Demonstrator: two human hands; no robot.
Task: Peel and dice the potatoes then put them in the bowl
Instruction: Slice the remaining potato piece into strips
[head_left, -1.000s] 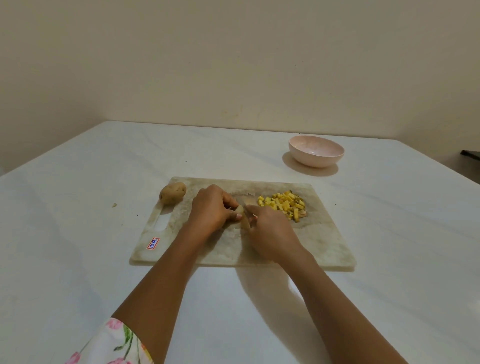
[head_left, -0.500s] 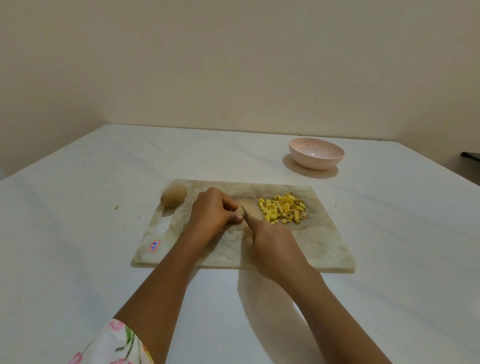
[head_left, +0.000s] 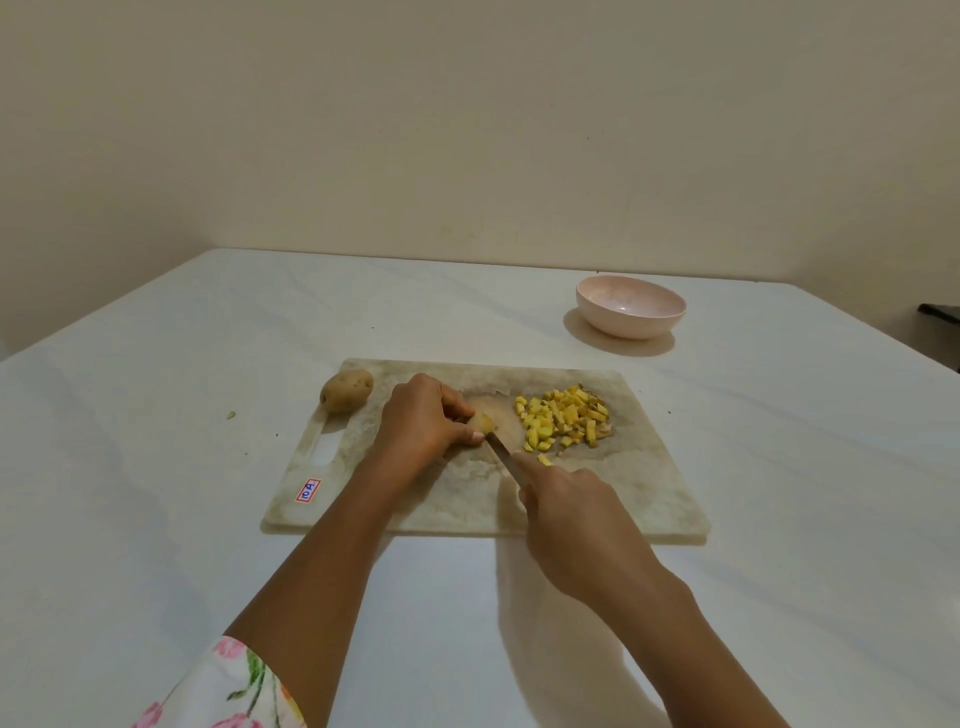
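Stone-look board (head_left: 639, 483) on white table (head_left: 156, 519); all work sits on it.

1. Piece (head_left: 483, 422) of potato: yellow, small, mid-board. Pinched betw. thumb & fingertips of left hand (head_left: 415, 421); fingers curled over it, close together.
2. Knife (head_left: 501, 452): blade tip at the piece, just under the thumb. Handle hidden in right hand (head_left: 571, 509); fingers wrapped round it, forefinger seemingly laid fwd along the blade.
3. Dice (head_left: 563, 418): yellow heap on board's right part, a few skin bits mixed in. One cube (head_left: 544, 459) lies apart, beside the blade.
4. Whole potato (head_left: 346, 389): unpeeled, at board's far left corner, near the handle slot.

Step (judged): dicing the last of one potato. Approx. halfway, since the whole potato isn't begun.

Next move calls for: short, steady cuts w/ fingertips tucked back, since the piece is small and the thumb is close to the edge.

Containers: bowl (head_left: 628, 325), pink, far right on table, well apart from board. Nothing seen inside, so no dice moved over yet.
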